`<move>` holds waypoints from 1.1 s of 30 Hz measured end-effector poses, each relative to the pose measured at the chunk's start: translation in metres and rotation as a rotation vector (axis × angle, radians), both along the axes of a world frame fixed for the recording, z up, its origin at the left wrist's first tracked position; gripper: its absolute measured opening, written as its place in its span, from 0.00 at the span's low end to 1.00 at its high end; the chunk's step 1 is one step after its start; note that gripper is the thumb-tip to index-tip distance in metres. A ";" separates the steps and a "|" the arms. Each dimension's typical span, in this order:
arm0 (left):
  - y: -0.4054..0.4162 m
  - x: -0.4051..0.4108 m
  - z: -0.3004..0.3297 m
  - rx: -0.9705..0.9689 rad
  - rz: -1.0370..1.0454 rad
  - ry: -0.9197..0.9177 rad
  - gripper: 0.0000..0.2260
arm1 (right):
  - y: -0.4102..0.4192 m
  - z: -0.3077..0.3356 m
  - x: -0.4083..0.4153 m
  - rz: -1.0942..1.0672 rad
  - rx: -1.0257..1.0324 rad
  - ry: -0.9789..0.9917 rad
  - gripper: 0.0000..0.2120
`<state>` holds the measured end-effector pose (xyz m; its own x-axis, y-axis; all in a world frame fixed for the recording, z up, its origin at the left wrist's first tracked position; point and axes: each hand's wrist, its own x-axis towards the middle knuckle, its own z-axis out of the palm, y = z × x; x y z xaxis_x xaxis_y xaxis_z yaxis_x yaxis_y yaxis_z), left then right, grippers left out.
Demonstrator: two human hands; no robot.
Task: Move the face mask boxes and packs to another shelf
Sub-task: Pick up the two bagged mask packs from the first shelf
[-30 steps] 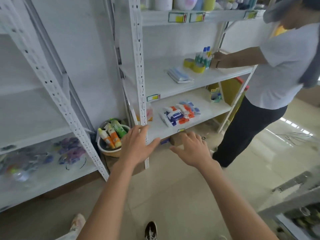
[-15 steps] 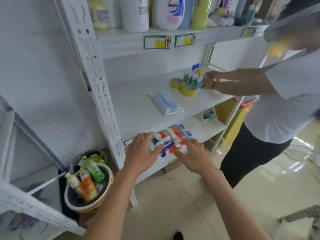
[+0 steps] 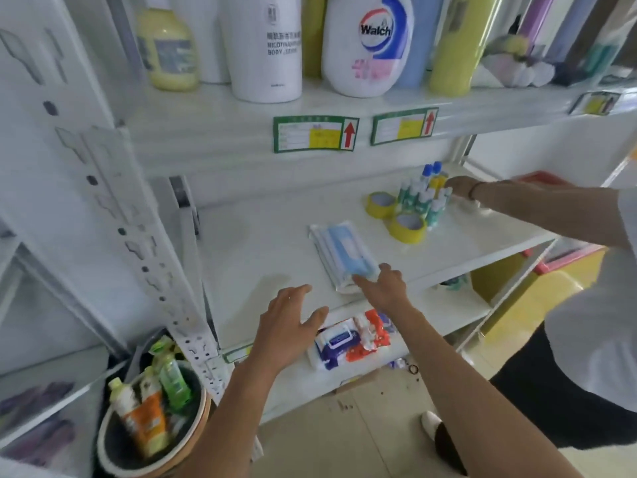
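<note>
Both hands rose from the wipes; right hand point(image 3: 386, 291) fingers, spread and empty, touch the mask pack point(image 3: 344, 253).

"Walch" is printed on the white and blue bottle point(image 3: 368, 46), "BODY" is read on the plain white bottle point(image 3: 267, 46), and red arrows are shown on two shelf-edge labels point(image 3: 315, 133).

Blue-and-white mask pack point(image 3: 345, 254) on a white shelf point(image 3: 262, 250) — yellow tape rolls point(image 3: 406, 227) beside.
</note>
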<state>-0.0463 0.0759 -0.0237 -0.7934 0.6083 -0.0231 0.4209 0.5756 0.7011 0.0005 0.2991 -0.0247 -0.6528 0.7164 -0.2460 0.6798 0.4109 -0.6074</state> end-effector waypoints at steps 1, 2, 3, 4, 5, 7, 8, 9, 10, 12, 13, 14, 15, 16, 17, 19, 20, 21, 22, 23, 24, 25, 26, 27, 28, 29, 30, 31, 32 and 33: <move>0.003 -0.005 -0.001 0.004 0.002 -0.023 0.25 | 0.006 -0.003 -0.013 -0.034 -0.004 0.001 0.40; 0.006 -0.010 -0.002 0.004 -0.003 -0.048 0.25 | 0.011 -0.006 -0.024 -0.063 -0.007 -0.002 0.42; 0.008 -0.015 -0.003 0.002 -0.016 -0.076 0.25 | 0.016 -0.010 -0.034 -0.082 -0.005 -0.014 0.44; 0.009 -0.021 -0.005 -0.001 -0.035 -0.107 0.25 | 0.020 -0.013 -0.044 -0.094 0.001 -0.034 0.46; 0.010 -0.028 -0.005 0.000 -0.055 -0.143 0.24 | 0.024 -0.017 -0.052 -0.099 0.008 -0.055 0.47; 0.009 -0.041 -0.007 0.011 -0.089 -0.228 0.23 | 0.031 -0.024 -0.065 -0.109 0.019 -0.118 0.49; 0.008 -0.048 -0.007 0.014 -0.100 -0.264 0.22 | 0.033 -0.027 -0.070 -0.111 0.027 -0.148 0.50; 0.006 -0.055 -0.008 0.013 -0.105 -0.287 0.22 | 0.035 -0.030 -0.073 -0.114 0.021 -0.162 0.50; 0.006 -0.062 -0.010 0.009 -0.103 -0.302 0.21 | 0.037 -0.033 -0.075 -0.116 -0.007 -0.158 0.50; 0.010 -0.076 -0.013 0.012 -0.077 -0.338 0.20 | 0.038 -0.035 -0.075 -0.118 -0.080 -0.111 0.47; 0.015 -0.081 -0.014 0.020 -0.063 -0.370 0.20 | 0.038 -0.036 -0.074 -0.122 -0.098 -0.085 0.46; 0.021 -0.086 -0.016 0.031 -0.053 -0.412 0.20 | 0.039 -0.036 -0.072 -0.132 -0.106 -0.061 0.43; 0.028 -0.089 -0.019 0.048 -0.047 -0.464 0.20 | 0.038 -0.036 -0.071 -0.144 -0.109 -0.040 0.41; 0.036 -0.091 -0.022 0.068 -0.042 -0.517 0.21 | 0.037 -0.036 -0.070 -0.160 -0.113 -0.019 0.38; 0.043 -0.092 -0.026 0.087 -0.038 -0.564 0.21 | 0.035 -0.036 -0.068 -0.179 -0.121 0.006 0.36; 0.054 -0.094 -0.032 0.128 -0.014 -0.634 0.24 | 0.029 -0.035 -0.065 -0.230 -0.184 0.101 0.31; 0.058 -0.096 -0.034 0.157 0.007 -0.657 0.25 | 0.024 -0.034 -0.062 -0.265 -0.260 0.185 0.29; 0.061 -0.097 -0.035 0.193 0.033 -0.681 0.27 | 0.019 -0.033 -0.058 -0.300 -0.343 0.265 0.28; 0.064 -0.098 -0.034 0.239 0.062 -0.719 0.29 | 0.013 -0.031 -0.053 -0.322 -0.411 0.329 0.27; 0.067 -0.098 -0.033 0.296 0.087 -0.775 0.29 | 0.007 -0.029 -0.047 -0.327 -0.459 0.375 0.27; 0.069 -0.098 -0.032 0.354 0.093 -0.844 0.28 | 0.000 -0.027 -0.041 -0.325 -0.502 0.411 0.28; 0.072 -0.098 -0.032 0.401 0.071 -0.917 0.27 | -0.006 -0.025 -0.035 -0.325 -0.546 0.440 0.29; 0.074 -0.098 -0.032 0.436 0.034 -0.989 0.25 | -0.012 -0.023 -0.030 -0.327 -0.589 0.464 0.29; 0.075 -0.098 -0.033 0.460 -0.006 -1.049 0.24 | -0.016 -0.021 -0.024 -0.330 -0.621 0.488 0.29; 0.076 -0.096 -0.034 0.486 -0.048 -1.102 0.23 | -0.020 -0.020 -0.018 -0.341 -0.637 0.511 0.28; 0.078 -0.094 -0.034 0.508 -0.083 -1.135 0.21 | -0.023 -0.020 -0.012 -0.364 -0.636 0.534 0.27; 0.081 -0.092 -0.034 0.526 -0.098 -1.142 0.18 | -0.025 -0.019 -0.005 -0.396 -0.621 0.562 0.27; 0.084 -0.089 -0.034 0.535 -0.092 -1.125 0.15 | -0.026 -0.019 0.003 -0.433 -0.591 0.594 0.26; 0.088 -0.087 -0.033 0.531 -0.080 -1.093 0.13 | -0.026 -0.019 0.012 -0.481 -0.547 0.630 0.25; 0.093 -0.085 -0.032 0.515 -0.074 -1.060 0.13 | -0.026 -0.019 0.022 -0.545 -0.496 0.670 0.24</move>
<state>-0.1310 0.1688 -0.0557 -0.4875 0.7824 -0.3875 -0.4907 0.1215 0.8628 0.0225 0.2728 -0.0435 -0.3791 0.8756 -0.2992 0.1536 -0.2593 -0.9535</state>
